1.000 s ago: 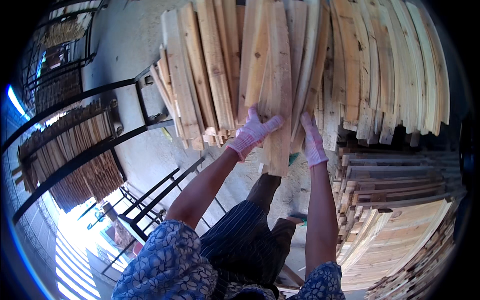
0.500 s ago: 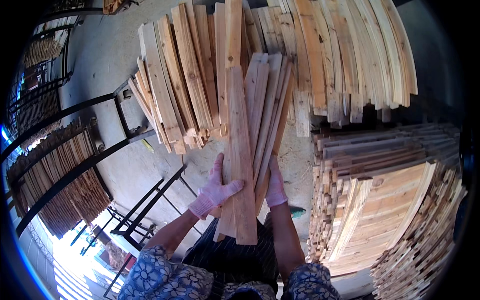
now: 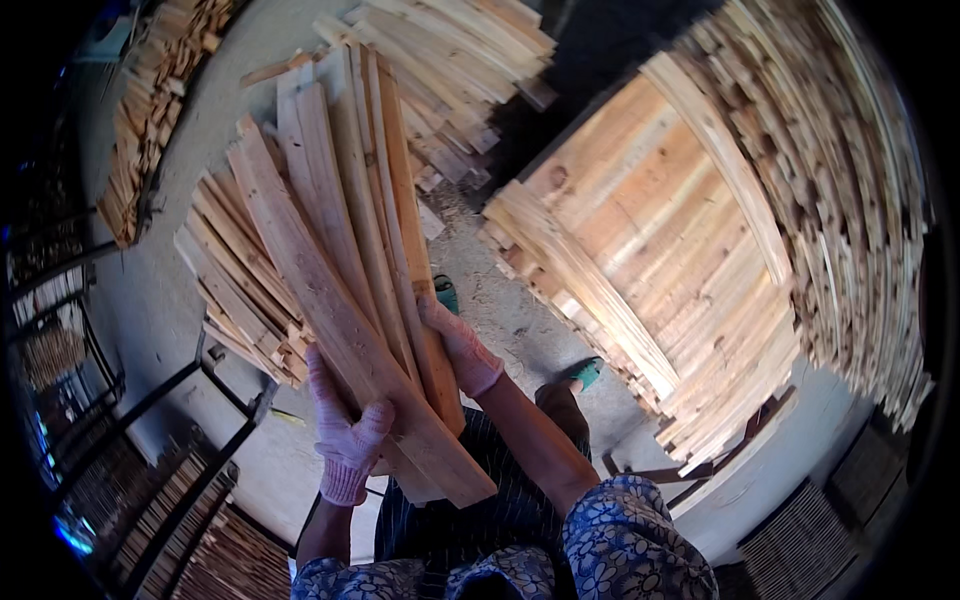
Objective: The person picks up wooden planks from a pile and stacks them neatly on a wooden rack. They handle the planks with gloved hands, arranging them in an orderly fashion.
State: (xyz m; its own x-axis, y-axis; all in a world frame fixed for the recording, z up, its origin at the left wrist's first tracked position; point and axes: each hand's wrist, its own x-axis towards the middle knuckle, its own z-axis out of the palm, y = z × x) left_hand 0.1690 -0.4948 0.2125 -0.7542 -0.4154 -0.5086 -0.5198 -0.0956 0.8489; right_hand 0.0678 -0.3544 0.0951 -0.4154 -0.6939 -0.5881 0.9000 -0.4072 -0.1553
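Between my gloved hands is a fanned bundle of several wooden planks [image 3: 335, 265], held tilted up in front of my body. My left hand [image 3: 345, 425], in a pale pink knit glove, grips the bundle's left side near its lower end, thumb over the front plank. Against the right edge presses my right hand [image 3: 460, 345], gloved the same way, with its fingers partly hidden behind the wood. The lower plank ends overlap my dark striped apron [image 3: 510, 500].
A squared stack of planks [image 3: 640, 220] stands at the right, beside a taller stack [image 3: 850, 200]. Loose planks [image 3: 240, 270] lie on the floor behind the bundle, with another pile [image 3: 450, 60] farther off. Black metal racks [image 3: 180, 380] line the left. My green shoes [image 3: 588, 373] show below.
My view and body have turned right, bringing the squared stack nearer the middle. The plank bundle, still in both hands, now leans more to the left.
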